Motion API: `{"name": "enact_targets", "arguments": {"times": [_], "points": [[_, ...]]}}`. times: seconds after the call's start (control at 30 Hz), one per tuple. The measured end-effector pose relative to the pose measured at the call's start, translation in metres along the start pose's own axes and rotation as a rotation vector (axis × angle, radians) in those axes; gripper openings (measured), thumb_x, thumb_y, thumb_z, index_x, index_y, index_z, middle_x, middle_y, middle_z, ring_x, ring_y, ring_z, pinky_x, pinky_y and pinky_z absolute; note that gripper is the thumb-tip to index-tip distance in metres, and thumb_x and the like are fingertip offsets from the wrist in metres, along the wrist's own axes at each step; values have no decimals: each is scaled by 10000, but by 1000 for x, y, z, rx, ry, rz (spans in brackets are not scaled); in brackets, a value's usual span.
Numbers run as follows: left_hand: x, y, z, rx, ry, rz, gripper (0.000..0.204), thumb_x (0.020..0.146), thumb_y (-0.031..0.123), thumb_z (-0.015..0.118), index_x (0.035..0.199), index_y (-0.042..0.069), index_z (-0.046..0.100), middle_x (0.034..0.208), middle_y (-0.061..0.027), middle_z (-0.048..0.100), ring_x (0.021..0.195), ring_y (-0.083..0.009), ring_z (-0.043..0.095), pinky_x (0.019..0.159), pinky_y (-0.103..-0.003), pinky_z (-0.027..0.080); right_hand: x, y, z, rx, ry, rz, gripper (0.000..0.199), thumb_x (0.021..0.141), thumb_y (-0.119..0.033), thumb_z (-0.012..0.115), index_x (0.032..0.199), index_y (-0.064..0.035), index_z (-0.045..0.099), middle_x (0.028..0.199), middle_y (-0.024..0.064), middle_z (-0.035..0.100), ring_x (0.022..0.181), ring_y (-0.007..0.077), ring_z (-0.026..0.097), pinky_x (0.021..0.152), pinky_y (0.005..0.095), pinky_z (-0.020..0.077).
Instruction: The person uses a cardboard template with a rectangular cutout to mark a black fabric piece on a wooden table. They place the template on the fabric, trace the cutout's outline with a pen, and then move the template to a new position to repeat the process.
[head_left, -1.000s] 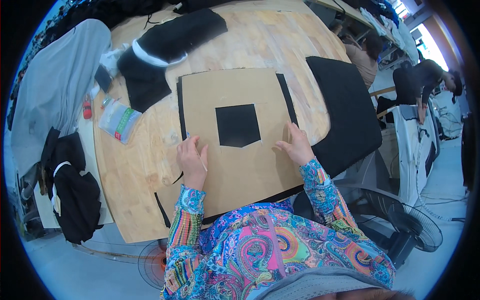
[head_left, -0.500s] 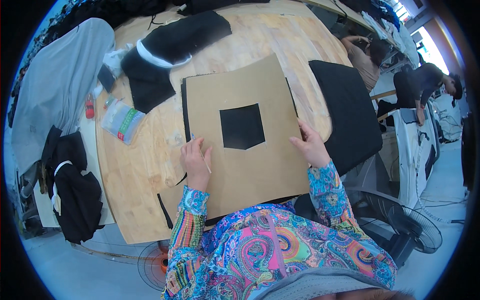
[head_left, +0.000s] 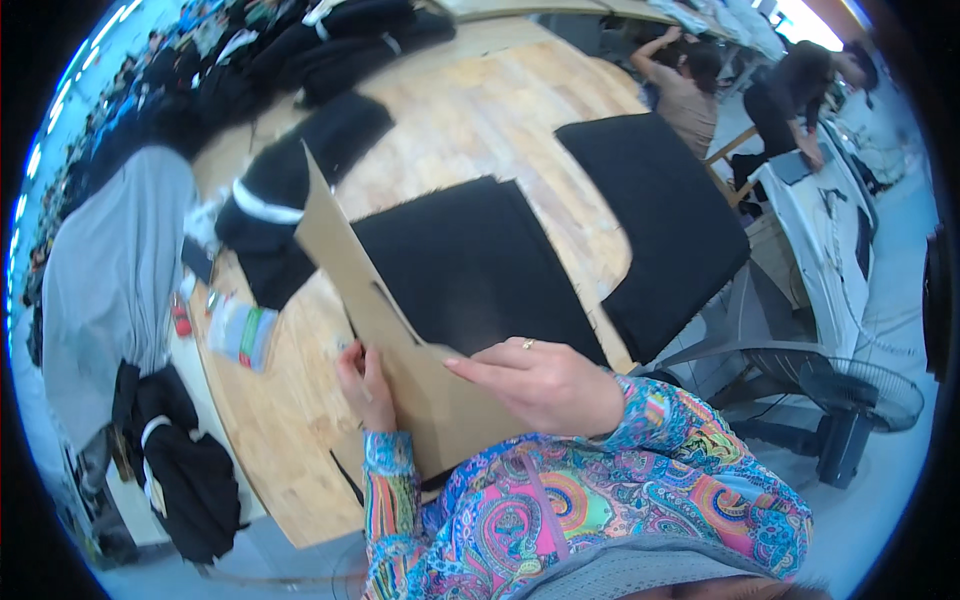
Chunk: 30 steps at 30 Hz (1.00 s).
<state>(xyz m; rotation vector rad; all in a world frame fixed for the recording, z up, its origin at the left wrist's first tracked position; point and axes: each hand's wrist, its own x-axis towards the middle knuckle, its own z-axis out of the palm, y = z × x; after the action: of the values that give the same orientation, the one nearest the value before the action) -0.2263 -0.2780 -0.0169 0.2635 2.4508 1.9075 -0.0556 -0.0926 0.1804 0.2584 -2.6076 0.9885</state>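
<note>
A brown cardboard pattern (head_left: 432,400) is raised and tilted, its far end swung up to the left. My right hand (head_left: 550,388) pinches its right side between thumb and fingers; a ring shows on one finger. At the pattern's left edge, my left hand (head_left: 368,390) is closed, fingertips drawn together. A thin pencil-like stick seems to be in it, though only a small bit shows. Under the pattern, a stack of black fabric (head_left: 460,265) with frayed edges lies on the wooden table (head_left: 290,400). The cutout in the pattern appears only as a narrow slit.
Another black fabric panel (head_left: 660,225) lies to the right. A tied black fabric bundle (head_left: 265,225) and a clear plastic bag (head_left: 240,330) rest at the left. A fan (head_left: 860,395) stands at the right. Two other people work beyond the table at the far right.
The cardboard pattern, flat on the black fabric before, is now lifted and tilted to the left, uncovering the fabric. My right hand has moved left and inward with it. The view has shifted.
</note>
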Motion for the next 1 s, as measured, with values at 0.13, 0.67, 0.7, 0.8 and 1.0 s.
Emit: {"name": "enact_targets", "arguments": {"times": [0.13,0.67,0.7,0.8,1.0], "points": [[3,14,-3,-253,68,-24,160,859,82,620,971,9,532,920,-44,530,859,-126,491,794,-263,415,-15,21,-38,243,62,-31,438,796,51,579,1225,-35,575,986,123,641,914,245,613,726,310,502],[121,45,-244,-92,669,203,137,919,94,555,880,45,433,857,-46,497,805,-151,518,770,-304,479,-143,76,64,-392,-78,203,491,822,-361,654,1243,-128,557,1288,130,494,1237,309,426,1047,468,297],[126,35,-251,-62,686,186,130,926,106,545,896,33,442,880,-61,513,822,-164,528,781,-308,477,-152,77,71,-421,-56,207,489,821,-368,650,1240,-131,559,1297,123,492,1245,302,422,1053,467,288],[133,30,-264,33,750,245,165,946,151,519,971,-5,472,963,-110,556,887,-210,555,817,-322,468,-161,91,93,-446,18,209,482,819,-377,642,1230,-138,564,1317,105,488,1264,281,414,1065,466,272],[113,28,-225,162,885,550,413,970,297,481,1189,-53,503,1115,-175,574,1021,-281,555,903,-376,429,-158,85,99,-515,149,191,420,792,-298,661,1162,-107,604,1267,100,537,1218,275,469,1034,432,336]]}}
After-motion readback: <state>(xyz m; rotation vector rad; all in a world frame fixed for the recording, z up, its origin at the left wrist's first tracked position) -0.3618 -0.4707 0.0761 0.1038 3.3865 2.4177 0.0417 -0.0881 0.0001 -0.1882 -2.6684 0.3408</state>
